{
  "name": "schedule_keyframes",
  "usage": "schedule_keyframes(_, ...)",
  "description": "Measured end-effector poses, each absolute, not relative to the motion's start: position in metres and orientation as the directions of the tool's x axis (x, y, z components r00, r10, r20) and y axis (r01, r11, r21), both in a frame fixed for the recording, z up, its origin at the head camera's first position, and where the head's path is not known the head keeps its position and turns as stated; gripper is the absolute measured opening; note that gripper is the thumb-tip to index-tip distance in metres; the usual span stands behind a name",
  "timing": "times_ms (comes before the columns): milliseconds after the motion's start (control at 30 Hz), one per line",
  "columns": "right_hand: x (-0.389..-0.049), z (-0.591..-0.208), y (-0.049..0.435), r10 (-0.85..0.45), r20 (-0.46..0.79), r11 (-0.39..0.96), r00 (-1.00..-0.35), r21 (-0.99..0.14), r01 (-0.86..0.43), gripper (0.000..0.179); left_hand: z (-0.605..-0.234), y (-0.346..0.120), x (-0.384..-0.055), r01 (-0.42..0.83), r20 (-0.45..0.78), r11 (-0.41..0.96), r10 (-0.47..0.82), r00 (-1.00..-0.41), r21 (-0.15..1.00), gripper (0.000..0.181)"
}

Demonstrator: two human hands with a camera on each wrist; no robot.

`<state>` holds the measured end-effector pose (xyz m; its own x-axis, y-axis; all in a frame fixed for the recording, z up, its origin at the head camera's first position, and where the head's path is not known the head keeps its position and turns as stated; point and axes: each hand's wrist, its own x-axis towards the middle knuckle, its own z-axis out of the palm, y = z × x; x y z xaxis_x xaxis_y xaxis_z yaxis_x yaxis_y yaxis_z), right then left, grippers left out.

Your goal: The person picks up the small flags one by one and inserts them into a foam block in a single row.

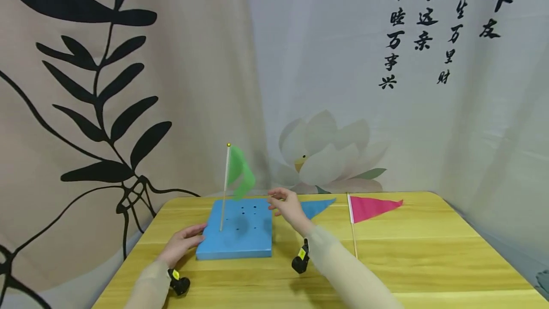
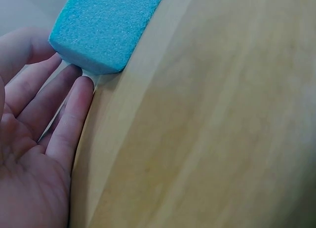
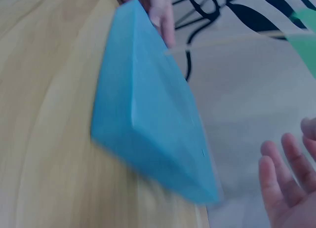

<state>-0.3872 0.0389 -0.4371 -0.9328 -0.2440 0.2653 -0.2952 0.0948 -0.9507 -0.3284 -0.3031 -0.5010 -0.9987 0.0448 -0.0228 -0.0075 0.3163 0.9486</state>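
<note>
A blue foam board (image 1: 253,242) with several small holes lies on the wooden table. Upright in its left part stands a green flag (image 1: 235,170) on a thin stick with a gold tip. My left hand (image 1: 183,242) rests against the board's left edge; in the left wrist view its fingertips (image 2: 85,85) touch the foam side, straight and relaxed. Over the board's right edge hovers my right hand (image 1: 288,206), with nothing in it. The right wrist view shows that hand's fingers (image 3: 291,173) loosely spread, apart from the board.
A blue flag (image 1: 317,207) lies behind my right forearm, partly hidden by it. To its right is a pink flag (image 1: 373,209) on a thin stick. The wooden table (image 1: 450,261) ends at a printed curtain (image 1: 206,61) at the back.
</note>
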Motion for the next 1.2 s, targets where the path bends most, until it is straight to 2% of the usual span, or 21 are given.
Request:
schedule_keyframes(233, -0.386, -0.445, 0.099, -0.198, 0.209, 0.188, -0.958, -0.951, -0.246, 0.027, -0.502, -0.304, -0.332, -0.045, -0.059, 0.315, 0.034, -0.998, 0.948, 0.06)
schedule_keyframes(567, -0.369, -0.457, 0.153, -0.226, 0.025, 0.399, -0.974, -0.91, -0.116, 0.024, -0.502, -0.306, -0.332, -0.029, -0.051, 0.327, 0.061, -0.997, 0.945, 0.06)
schedule_keyframes(800, -0.353, -0.469, 0.17, -0.255, -0.052, 0.513, -0.966, -0.854, -0.089, 0.015, -0.502, -0.306, -0.334, -0.014, -0.04, 0.327, 0.073, -0.997, 0.945, 0.059)
schedule_keyframes(933, -0.348, -0.472, 0.174, -0.24, -0.068, 0.521, -0.968, -0.851, -0.069, 0.01, -0.501, -0.306, -0.333, -0.006, -0.033, 0.333, 0.077, -0.996, 0.943, 0.059)
schedule_keyframes(1200, -0.345, -0.483, 0.173, -0.218, -0.051, 0.553, -0.975, -0.829, -0.08, 0.02, -0.501, -0.305, -0.329, 0.001, -0.031, 0.333, 0.09, -0.995, 0.943, 0.058)
